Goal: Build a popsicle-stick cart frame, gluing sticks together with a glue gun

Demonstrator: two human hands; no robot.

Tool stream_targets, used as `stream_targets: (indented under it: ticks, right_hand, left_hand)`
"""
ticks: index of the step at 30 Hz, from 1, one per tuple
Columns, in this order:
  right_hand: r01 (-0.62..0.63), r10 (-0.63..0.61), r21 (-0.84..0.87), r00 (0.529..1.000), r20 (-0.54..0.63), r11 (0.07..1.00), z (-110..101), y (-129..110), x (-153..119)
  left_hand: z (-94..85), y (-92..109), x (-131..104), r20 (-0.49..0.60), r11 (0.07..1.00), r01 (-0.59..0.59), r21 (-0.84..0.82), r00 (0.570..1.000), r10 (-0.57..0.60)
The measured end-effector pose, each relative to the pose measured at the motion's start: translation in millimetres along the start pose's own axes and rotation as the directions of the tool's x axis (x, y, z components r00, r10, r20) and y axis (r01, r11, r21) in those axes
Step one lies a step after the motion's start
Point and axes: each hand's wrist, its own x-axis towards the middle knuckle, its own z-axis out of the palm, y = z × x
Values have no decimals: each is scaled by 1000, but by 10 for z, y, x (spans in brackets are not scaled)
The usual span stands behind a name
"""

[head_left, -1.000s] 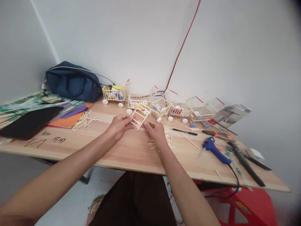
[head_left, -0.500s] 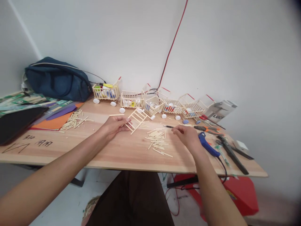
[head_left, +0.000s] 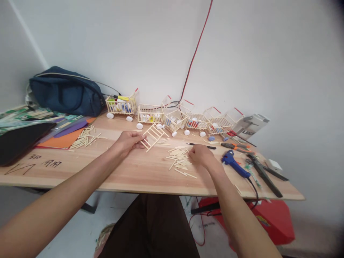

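My left hand (head_left: 129,142) is closed on the left edge of a small ladder-like frame of thin wooden sticks (head_left: 154,133), held tilted just over the table. My right hand (head_left: 201,154) is at the right edge of a loose pile of short wooden sticks (head_left: 178,157), its fingers bent together over them. Whether a stick is between those fingertips is hidden. A black pen (head_left: 205,146) lies just beyond that hand. To its right rests a blue glue gun (head_left: 236,165) with its cord hanging over the table edge.
Several miniature stick-built shopping carts (head_left: 174,122) line the wall. A blue bag (head_left: 66,91), coloured paper (head_left: 60,139) and a second stick pile (head_left: 85,138) are on the left. Orange-handled pliers (head_left: 236,147), a long black tool (head_left: 264,175) and a white box (head_left: 251,125) occupy the right.
My right hand has moved left and nearer to me, from beside the pen to the stick pile, uncovering the pen and glue gun nozzle. My left hand keeps the stick frame, shifted slightly left.
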Motion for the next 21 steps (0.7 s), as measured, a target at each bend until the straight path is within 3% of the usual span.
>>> stream_targets:
  ticks: [7,9,11,13,15,18,21]
  right_hand:
    - [-67,39,152,982,185,986,-187,53,-124]
    - [-82,9,293,970,241,953,-199,68,-182]
    - [-127,-55,550,951,303,825,-185,85,-228]
    - [-186,-136,779,935,328,599,-153,97,-258]
    - [-226,-172,873,929,326,433,-113,96,-276]
    - [-256,-149,906,936,320,338,-54,57,-302]
    - [-234,-131,919,949,287,318,-10,-22,-336]
  left_hand:
    - [-72,-35,62,5,996,11,86,1000,-11]
    - [-95,-38,76,7,994,10,113,1000,-11]
    - [-112,-32,83,3,990,8,143,1000,-9]
    - [-121,-15,82,-3,984,9,181,1000,-9]
    - [-123,7,78,-7,975,8,222,1000,-7]
    - [-122,31,75,-24,955,5,296,1000,3]
    - [-139,33,73,-18,906,-20,423,999,30]
